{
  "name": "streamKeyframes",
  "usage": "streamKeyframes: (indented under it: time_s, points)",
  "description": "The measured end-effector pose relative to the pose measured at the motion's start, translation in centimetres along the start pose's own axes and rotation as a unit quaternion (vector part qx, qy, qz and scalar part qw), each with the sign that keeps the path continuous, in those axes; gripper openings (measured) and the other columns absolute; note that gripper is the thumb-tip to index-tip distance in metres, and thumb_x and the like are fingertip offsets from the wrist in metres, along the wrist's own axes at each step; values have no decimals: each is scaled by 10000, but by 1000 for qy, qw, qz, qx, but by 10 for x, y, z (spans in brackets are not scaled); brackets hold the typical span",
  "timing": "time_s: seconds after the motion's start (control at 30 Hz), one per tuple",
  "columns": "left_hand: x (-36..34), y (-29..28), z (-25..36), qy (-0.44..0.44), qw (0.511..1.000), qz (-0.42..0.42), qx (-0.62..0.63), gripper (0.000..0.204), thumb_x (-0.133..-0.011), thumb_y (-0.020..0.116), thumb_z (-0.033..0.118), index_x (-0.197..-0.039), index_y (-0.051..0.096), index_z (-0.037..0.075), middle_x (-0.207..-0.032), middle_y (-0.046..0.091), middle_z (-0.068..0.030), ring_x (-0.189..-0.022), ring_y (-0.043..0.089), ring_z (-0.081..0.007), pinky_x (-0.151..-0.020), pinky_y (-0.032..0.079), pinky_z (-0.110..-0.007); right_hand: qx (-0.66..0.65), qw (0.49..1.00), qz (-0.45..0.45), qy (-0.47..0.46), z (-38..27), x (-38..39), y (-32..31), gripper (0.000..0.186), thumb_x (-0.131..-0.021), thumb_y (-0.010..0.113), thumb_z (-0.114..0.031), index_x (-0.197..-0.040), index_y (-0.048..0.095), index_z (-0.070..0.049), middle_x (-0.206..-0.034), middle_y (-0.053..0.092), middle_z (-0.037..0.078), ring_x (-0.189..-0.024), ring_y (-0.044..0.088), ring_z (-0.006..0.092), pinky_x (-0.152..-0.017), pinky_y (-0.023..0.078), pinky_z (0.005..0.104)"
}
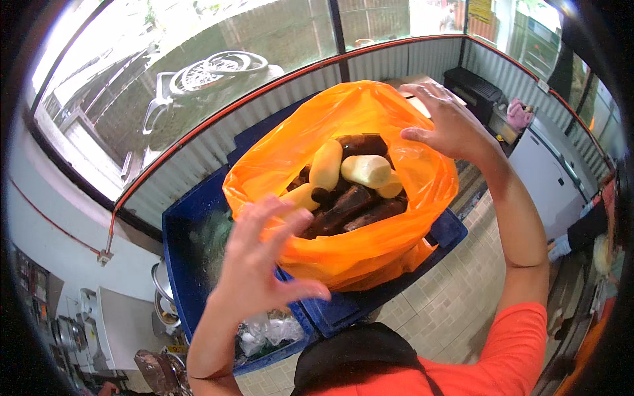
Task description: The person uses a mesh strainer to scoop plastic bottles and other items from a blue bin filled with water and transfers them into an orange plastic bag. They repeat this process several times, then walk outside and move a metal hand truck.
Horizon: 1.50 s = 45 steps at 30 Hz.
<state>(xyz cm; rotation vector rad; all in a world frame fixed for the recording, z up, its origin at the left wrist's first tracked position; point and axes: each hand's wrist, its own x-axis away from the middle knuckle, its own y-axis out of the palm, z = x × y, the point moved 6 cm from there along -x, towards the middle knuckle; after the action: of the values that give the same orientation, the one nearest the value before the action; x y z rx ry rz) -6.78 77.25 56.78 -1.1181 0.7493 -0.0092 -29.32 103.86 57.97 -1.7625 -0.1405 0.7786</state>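
A large orange plastic bag (330, 254) stands with its mouth spread wide on the blue lid of a bin. Inside lie several dark brown, glossy, bottle-like pieces (350, 206) among pale yellow, rounded, elongated ones (326, 165); their exact kind I cannot make out. My left hand (257, 257) is open with fingers spread, in front of the bag's near left side. Over the bag's far right rim, my right hand (442, 122) is open, thumb apart from the fingers. Neither hand grips anything, and whether they touch the plastic I cannot tell.
Beneath and left of the bag is a blue bin (198, 251) with clear plastic inside. Corrugated metal wall (396, 65) and windows run behind. A white cabinet (538, 178) stands at the right; a pale table (129, 327) is at the lower left. Tiled floor (456, 284) shows below.
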Motion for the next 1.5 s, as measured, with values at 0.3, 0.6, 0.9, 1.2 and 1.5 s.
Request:
streamKeyframes:
  time_s: [0.3,0.6,0.9,1.2,1.5]
  points:
    - [-105,81,-164,-149,913,-52,-375,936,-803,739,632,-1505,422,101,-1442,531,-191,-1285,573,-349,-1079,405,-601,-179,968,83,158,74,52,47,1044,-880,666,-652,-1549,263,40,-1558,378,288,-1463,365,408,-1199,311,458]
    - [-118,26,-190,-150,987,-55,-1,849,-828,831,383,-1498,433,47,-1443,565,-162,-1359,517,-257,-1145,360,-496,-350,928,88,-90,-27,187,0,681,-846,841,-338,-1382,557,-28,-1352,603,155,-1226,602,285,-1015,507,381]
    - [238,21,-182,-390,867,298,90,320,-937,732,167,-1218,626,56,-1040,645,-22,-964,607,-124,-886,495,-296,-600,676,-428,-22,-217,253,171,558,-828,854,-162,-1311,618,-13,-1207,697,126,-1109,680,214,-963,544,349]
    - [644,46,-154,-720,640,264,-45,327,-833,755,127,-703,469,37,-628,446,-42,-599,430,-167,-584,396,-349,-414,787,-454,-50,-410,255,395,379,-869,782,-229,-1149,662,-3,-1008,729,192,-905,719,310,-811,565,395]
    - [763,-25,-234,-725,638,258,16,238,-921,754,187,-1023,629,12,-957,660,-96,-848,625,-185,-773,521,-325,-45,858,-496,130,-463,290,635,309,-859,661,-126,-1123,604,24,-1129,669,292,-1087,656,453,-945,528,511]
